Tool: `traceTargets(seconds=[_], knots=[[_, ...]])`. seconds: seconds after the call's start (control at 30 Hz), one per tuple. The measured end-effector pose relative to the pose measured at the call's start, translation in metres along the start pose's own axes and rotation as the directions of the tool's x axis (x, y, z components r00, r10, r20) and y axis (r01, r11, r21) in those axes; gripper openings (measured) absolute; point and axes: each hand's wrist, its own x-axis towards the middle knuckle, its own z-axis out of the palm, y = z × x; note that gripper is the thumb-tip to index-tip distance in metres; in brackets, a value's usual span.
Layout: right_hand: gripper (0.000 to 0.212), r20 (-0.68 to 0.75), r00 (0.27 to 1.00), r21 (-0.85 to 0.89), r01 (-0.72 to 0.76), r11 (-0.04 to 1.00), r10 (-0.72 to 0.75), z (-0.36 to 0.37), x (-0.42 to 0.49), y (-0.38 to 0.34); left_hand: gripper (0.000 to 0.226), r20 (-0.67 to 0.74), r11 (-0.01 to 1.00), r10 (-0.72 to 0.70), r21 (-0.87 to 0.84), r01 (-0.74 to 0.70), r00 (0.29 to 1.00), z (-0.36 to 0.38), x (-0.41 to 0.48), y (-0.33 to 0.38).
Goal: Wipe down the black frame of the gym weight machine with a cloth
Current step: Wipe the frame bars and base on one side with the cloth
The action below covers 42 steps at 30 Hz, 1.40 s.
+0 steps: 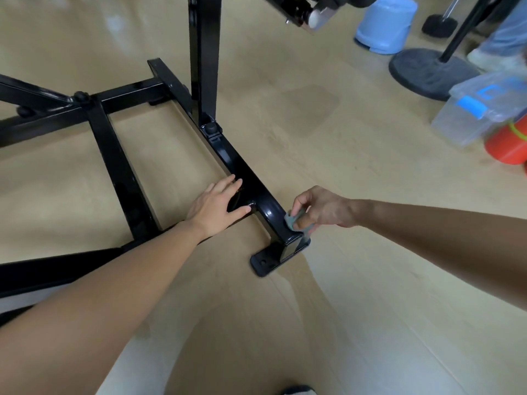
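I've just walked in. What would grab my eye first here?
The glossy black frame sprawls over the tan floor, filling the centre and left. At its near end the right hand pinches a small teal cloth against the bar, and the left hand rests flat on the frame just to the left. A pale blue tub stands at top right.

Cloth [293, 222] in right hand [319, 210] (on frame [248, 178])

Two hands [216, 206] [322, 208], one cloth [290, 220], one frame [245, 169]
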Motion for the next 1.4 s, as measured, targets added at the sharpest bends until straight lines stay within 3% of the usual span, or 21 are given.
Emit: traceTargets(seconds=[0.07,0.13,0.27,0.33,0.37,0.43,0.5,0.57,0.63,0.7,0.83,0.93,1.0,1.1,1.23,1.4], knots=[[0.018,0.099,0.995,-0.059,-0.017,0.998,0.023,-0.01,-0.008,-0.007,0.071,0.034,0.999,0.033,0.008,-0.033,0.999,-0.005,-0.004,-0.001],[0.02,0.089,0.996,-0.055,0.009,0.998,-0.004,-0.013,-0.01,-0.019,0.066,0.033,0.998,0.064,0.011,-0.065,0.997,-0.013,-0.012,-0.006],[0.025,-0.112,0.978,-0.071,0.171,0.983,-0.178,0.001,0.005,-0.047,0.061,-0.009,0.997,0.066,0.028,-0.065,0.998,-0.027,-0.029,-0.019],[0.029,-0.082,0.938,-0.203,0.316,0.927,-0.338,0.019,0.012,-0.058,0.057,-0.026,0.999,0.027,0.034,-0.026,0.999,-0.031,-0.043,-0.03],[0.03,-0.03,0.909,-0.342,0.381,0.859,-0.415,0.027,0.015,-0.06,0.056,-0.025,0.999,0.01,0.032,-0.01,1.0,-0.031,-0.05,-0.036],[0.03,0.125,0.844,-0.641,0.47,0.607,-0.522,0.04,0.018,-0.057,0.057,-0.015,1.0,-0.019,0.012,0.019,1.0,-0.03,-0.062,-0.042],[0.027,0.262,0.776,-0.763,0.531,0.37,-0.574,0.044,0.018,-0.049,0.059,0.002,0.999,-0.035,0.003,0.035,0.999,-0.028,-0.07,-0.042],[0.028,0.302,0.779,-0.815,0.51,0.275,-0.55,0.045,0.016,-0.045,0.061,0.023,0.999,-0.042,0.009,0.042,0.999,-0.027,-0.074,-0.039],[0.03,0.316,0.815,-0.845,0.474,0.246,-0.485,0.044,0.014,-0.047,0.062,0.044,0.998,-0.052,0.021,0.051,0.998,-0.027,-0.078,-0.035],[0.029,0.326,0.867,-0.837,0.45,0.312,-0.377,0.044,0.012,-0.056,0.065,0.089,0.997,-0.066,0.038,0.062,0.994,-0.029,-0.082,-0.032],[0.026,0.327,0.936,-0.745,0.341,0.573,-0.131,0.045,0.015,-0.079,0.069,0.279,0.993,-0.08,0.108,0.051,0.957,-0.051,-0.09,-0.028],[0.02,0.239,0.945,-0.529,0.319,0.786,-0.222,0.061,0.024,-0.099,0.055,0.379,0.982,-0.081,0.191,0.008,0.922,-0.083,-0.101,-0.034],[0.025,0.104,0.942,-0.393,0.334,0.857,-0.319,0.079,0.032,-0.118,0.048,0.394,0.973,-0.11,0.229,0.018,0.913,-0.11,-0.116,-0.043],[0.039,0.013,0.924,-0.383,0.357,0.852,-0.382,0.114,0.044,-0.141,0.043,0.365,0.923,-0.194,0.383,0.043,0.911,-0.152,-0.147,-0.062],[0.05,0.166,0.918,-0.48,0.394,0.784,-0.361,0.162,0.057,-0.158,0.041,0.302,0.779,-0.326,0.623,0.073,0.896,-0.193,-0.202,-0.088],[0.038,0.189,0.874,-0.377,0.486,0.789,-0.449,0.203,0.07,-0.172,0.061,0.126,0.718,-0.442,0.643,0.266,0.888,-0.206,-0.254,-0.109]])
